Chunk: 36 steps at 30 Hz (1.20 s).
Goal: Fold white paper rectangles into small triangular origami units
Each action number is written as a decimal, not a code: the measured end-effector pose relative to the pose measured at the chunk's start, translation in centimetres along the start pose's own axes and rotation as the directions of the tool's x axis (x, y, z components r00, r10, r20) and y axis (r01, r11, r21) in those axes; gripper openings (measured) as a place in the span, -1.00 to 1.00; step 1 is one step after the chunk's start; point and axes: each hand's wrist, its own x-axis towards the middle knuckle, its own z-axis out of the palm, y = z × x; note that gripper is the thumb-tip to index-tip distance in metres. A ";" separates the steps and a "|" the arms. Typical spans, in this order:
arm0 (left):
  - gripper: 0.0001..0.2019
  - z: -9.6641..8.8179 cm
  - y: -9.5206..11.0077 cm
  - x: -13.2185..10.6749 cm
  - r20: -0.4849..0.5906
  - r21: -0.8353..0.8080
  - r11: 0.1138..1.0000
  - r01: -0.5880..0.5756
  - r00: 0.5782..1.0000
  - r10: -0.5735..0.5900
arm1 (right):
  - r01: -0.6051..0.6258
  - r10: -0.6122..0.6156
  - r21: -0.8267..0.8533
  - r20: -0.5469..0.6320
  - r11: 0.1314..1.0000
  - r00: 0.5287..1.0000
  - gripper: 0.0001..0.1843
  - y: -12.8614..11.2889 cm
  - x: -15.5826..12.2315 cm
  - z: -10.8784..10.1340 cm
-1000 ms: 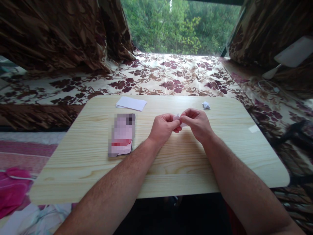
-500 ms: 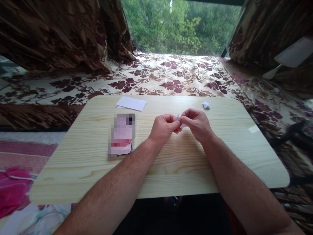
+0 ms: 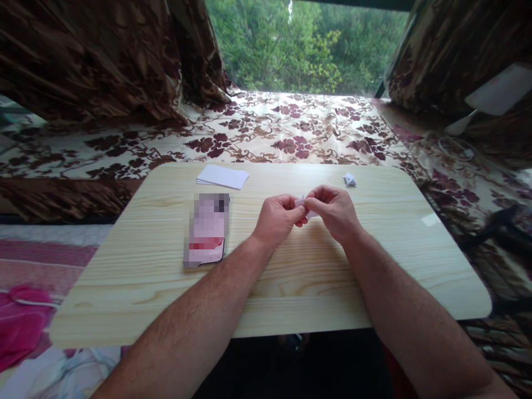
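Note:
Just above the table's middle, a small folded piece of white paper [image 3: 311,214] is pinched between both hands. My left hand [image 3: 277,215] is closed, thumb and fingers gripping the paper's left side. On the other side, my right hand [image 3: 332,209] pinches it between thumb and forefinger, its fingertips touching those of the left. Most of the paper is hidden by the fingers; a small point of it sticks up between them. Beyond the right hand lies a small folded paper figure [image 3: 349,180].
A stack of white paper sheets [image 3: 223,176] lies at the back left of the wooden table [image 3: 316,293]. Nearer, a phone [image 3: 208,230], partly pixelated, rests left of my forearm. A floral-covered ledge [image 3: 291,127] borders the far edge; a white lamp [image 3: 499,91] stands right.
My right hand's thumb has shifted slightly left along the paper. Both hands keep their pinch; everything else stays put.

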 end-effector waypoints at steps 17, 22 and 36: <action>-0.77 0.1 0.2 -0.1 0.008 -0.022 1.000 0.014 1.000 -0.014 | 0.021 -0.021 0.005 0.008 1.000 1.000 -0.88 -0.3 -0.2 0.2; -0.75 0.2 0.1 -0.3 0.014 -0.016 1.000 0.012 1.000 -0.012 | 0.010 -0.010 0.014 0.027 1.000 1.000 -0.92 -0.4 -0.3 0.2; -0.83 0.1 -0.2 0.1 -0.097 -0.054 0.999 0.000 0.995 -0.005 | 0.016 -0.016 0.001 -0.009 1.000 1.000 -0.81 0.3 0.3 -0.5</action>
